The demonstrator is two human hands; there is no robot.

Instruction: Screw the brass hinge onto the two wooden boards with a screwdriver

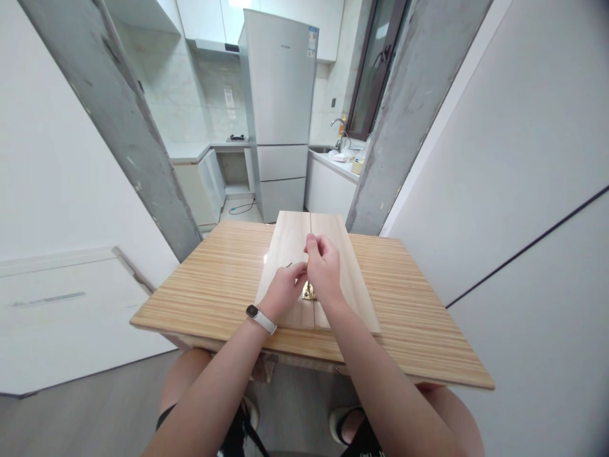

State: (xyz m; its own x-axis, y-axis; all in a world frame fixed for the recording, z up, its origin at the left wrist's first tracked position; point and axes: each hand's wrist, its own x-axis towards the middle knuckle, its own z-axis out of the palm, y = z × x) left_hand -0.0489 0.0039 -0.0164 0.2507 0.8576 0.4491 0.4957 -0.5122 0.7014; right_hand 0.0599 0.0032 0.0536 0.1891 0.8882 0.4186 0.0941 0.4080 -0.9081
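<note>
Before the refrigerator (280, 82), left hand (285, 289) and right hand (324, 266) curl over hardware (308, 292), grips unclear.

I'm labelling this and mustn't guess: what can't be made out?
Head view throughout:
Whatever the bare right hand may pinch: hidden by its fingers.
Full outline of the shiny gold-coloured metal fitting: partly covered by that hand.
The thin dark object beside the bare left hand: too small to identify.
Lettering on the tall silver-grey refrigerator: too small to read.

Forward-down head view over table (413, 304)
</note>
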